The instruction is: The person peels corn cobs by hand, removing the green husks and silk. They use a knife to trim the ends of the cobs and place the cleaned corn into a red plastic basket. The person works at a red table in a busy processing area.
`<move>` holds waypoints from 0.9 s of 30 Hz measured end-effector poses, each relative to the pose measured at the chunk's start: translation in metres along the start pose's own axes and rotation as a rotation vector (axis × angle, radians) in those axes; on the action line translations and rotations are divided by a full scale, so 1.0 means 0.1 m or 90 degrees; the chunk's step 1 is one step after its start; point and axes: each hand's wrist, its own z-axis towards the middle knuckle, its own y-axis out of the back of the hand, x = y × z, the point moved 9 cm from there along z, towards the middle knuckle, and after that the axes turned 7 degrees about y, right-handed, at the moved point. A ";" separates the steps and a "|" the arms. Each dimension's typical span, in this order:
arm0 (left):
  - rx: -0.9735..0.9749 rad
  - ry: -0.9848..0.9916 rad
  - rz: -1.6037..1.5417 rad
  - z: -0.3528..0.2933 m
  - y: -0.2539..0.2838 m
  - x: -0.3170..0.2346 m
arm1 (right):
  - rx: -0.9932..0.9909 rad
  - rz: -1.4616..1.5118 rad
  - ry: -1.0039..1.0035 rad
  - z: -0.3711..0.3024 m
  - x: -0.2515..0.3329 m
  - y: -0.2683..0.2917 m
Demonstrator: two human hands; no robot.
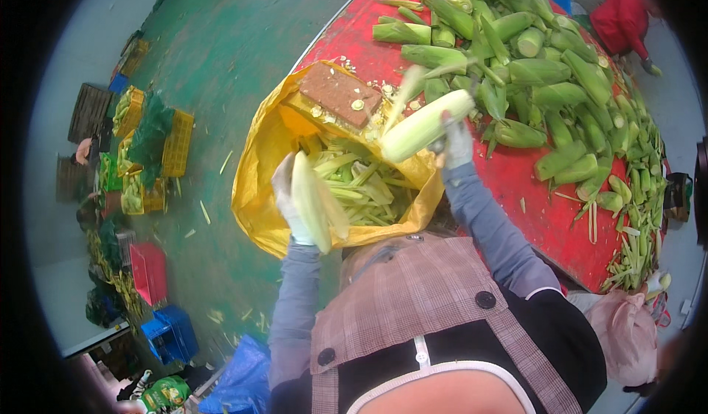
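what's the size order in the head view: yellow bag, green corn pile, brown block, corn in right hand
1. Green corn pile
2. Yellow bag
3. Brown block and corn in right hand: too alike to rank

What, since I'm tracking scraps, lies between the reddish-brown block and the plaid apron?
In the head view, green husks inside the open yellow bag lie between block and apron.

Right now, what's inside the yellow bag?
Pale green husks lie heaped inside the yellow bag. Anything under them is covered, so the bottom can't be seen, and the left hand hides part of the left side.
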 end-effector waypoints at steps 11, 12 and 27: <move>0.314 -0.415 0.466 -0.37 -0.89 0.11 | 0.168 -0.099 0.053 -0.64 0.32 -0.60; 0.362 -0.334 0.428 -0.32 -0.88 0.22 | 0.162 -0.058 0.029 -0.62 0.32 -0.59; 0.141 -0.289 0.526 -0.21 -0.53 0.12 | -0.111 0.280 -0.344 -0.65 -0.42 -0.28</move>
